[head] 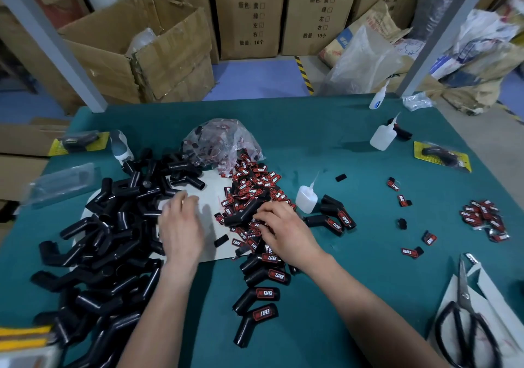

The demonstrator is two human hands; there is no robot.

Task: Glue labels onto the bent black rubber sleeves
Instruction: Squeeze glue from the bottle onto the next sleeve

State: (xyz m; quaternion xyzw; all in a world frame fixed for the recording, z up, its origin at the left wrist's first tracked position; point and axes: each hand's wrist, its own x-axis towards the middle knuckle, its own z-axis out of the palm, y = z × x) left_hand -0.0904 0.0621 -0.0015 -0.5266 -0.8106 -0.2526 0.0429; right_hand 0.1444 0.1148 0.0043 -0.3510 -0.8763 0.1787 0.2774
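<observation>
The dark green felt table (326, 140) has open room on your right side, between the middle and the far right edge; only few small things lie there. The near edge is cut off by the frame.

On your left, the big heap of bent black rubber sleeves (107, 248), smooth and shiny, reaches almost to the left edge and partly covers a flat white card sheet (209, 197). In the middle lies a heap of small red-and-black labels (252, 189), spilling from a crumpled clear plastic bag (221, 138) behind it.

Your left hand (181, 226) is over the white sheet, fingers stretched toward the sleeve heap. It is blurred, and I see nothing in its grip. Your right hand (283, 234) rests on the labels with fingers curled down, touching the end of one unlabelled black sleeve (241, 214). Whether its grip has a label or the sleeve, I cannot tell; the fingertips are hidden.

Near you, a row of sleeves with labels on them (263, 294) lies in the middle of the table. Black-handled metal scissors (465, 311) lie at the right, partly cut off. A small translucent glue bottle (306, 197) stands just beside the labels.
</observation>
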